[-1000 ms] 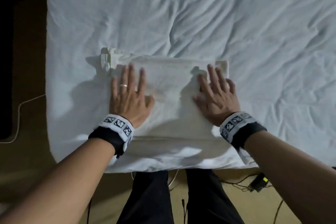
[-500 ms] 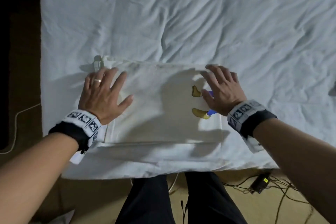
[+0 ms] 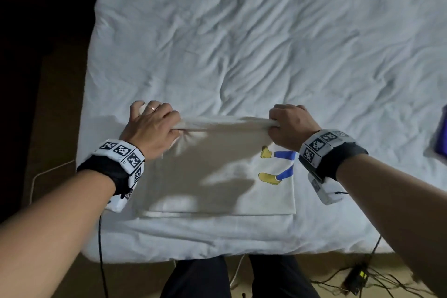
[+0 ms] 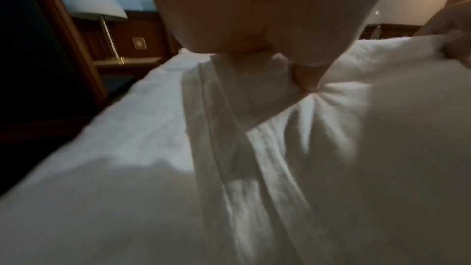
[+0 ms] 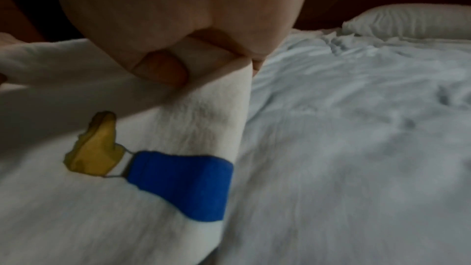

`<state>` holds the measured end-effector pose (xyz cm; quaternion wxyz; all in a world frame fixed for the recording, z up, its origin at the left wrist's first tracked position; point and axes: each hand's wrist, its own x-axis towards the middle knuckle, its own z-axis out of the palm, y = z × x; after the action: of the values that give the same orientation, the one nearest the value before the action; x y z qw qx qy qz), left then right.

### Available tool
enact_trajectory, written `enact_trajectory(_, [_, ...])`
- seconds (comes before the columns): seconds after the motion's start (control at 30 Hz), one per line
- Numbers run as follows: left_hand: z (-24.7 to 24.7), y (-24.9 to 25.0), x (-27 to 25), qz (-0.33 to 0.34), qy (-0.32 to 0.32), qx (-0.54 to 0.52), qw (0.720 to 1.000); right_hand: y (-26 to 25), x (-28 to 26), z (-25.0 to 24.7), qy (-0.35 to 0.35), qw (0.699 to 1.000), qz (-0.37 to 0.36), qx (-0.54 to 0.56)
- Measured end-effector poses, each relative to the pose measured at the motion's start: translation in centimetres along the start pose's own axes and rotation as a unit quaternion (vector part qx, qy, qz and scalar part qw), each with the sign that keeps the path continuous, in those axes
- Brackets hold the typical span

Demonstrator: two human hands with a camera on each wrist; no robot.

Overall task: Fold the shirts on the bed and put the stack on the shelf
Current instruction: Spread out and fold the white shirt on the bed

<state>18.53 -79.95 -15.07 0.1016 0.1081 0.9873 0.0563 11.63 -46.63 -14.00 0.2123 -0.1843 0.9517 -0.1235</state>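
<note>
Rumpled white bedding (image 3: pixel 266 43) covers the bed under your hands, where your left hand (image 3: pixel 151 128) and right hand (image 3: pixel 289 126) each pinch a far corner of the white shirt (image 3: pixel 193 176), its near part lying flat between your wrists.

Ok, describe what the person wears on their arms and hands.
Both forearms are bare, with no sleeves. Each wrist carries a black band topped by white blocks printed with black square-code markers. A thin black cable hangs from the left unit. The left hand wears a ring.
</note>
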Motion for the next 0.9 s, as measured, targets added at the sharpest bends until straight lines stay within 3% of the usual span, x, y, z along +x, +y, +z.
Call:
enact_trajectory(0.13, [-6.4, 0.6, -1.5, 0.032, 0.077, -0.039, 0.996, -0.6, -1.8, -4.9, 0.048, 0.998, -0.006, 0.039])
enact_trajectory(0.27, [-11.7, 1.5, -3.3, 0.045, 0.174, -0.006, 0.984, -1.3, -3.7, -9.1, 0.187, 0.974, -0.105, 0.068])
enact_trajectory(0.37, [-12.9, 2.7, -5.5, 0.044, 0.234, 0.021, 0.971, -1.3, -5.1, -10.4, 0.262, 0.946, -0.184, 0.048])
enact_trajectory(0.47, [-11.0, 4.2, -8.4, 0.042, 0.263, 0.052, 0.963, -0.4, -6.4, -8.6, 0.268, 0.939, -0.218, 0.013])
enact_trajectory(0.57, [-6.1, 5.5, -11.4, 0.046, 0.208, 0.062, 0.975, 1.2, -8.0, -3.8, 0.227, 0.944, -0.238, -0.007])
enact_trajectory(0.73, [3.3, 8.1, -16.8, 0.025, 0.031, 0.046, 0.998, 3.3, -12.5, 5.7, 0.086, 0.959, -0.262, -0.073])
enact_trajectory(0.83, [5.4, 10.0, -19.3, -0.003, -0.092, 0.002, 0.996, 3.7, -15.5, 8.8, -0.010, 0.966, -0.243, -0.085])
enact_trajectory(0.9, [5.8, 10.5, -20.0, -0.015, -0.103, -0.032, 0.994, 3.5, -16.4, 9.1, -0.040, 0.976, -0.208, -0.051])
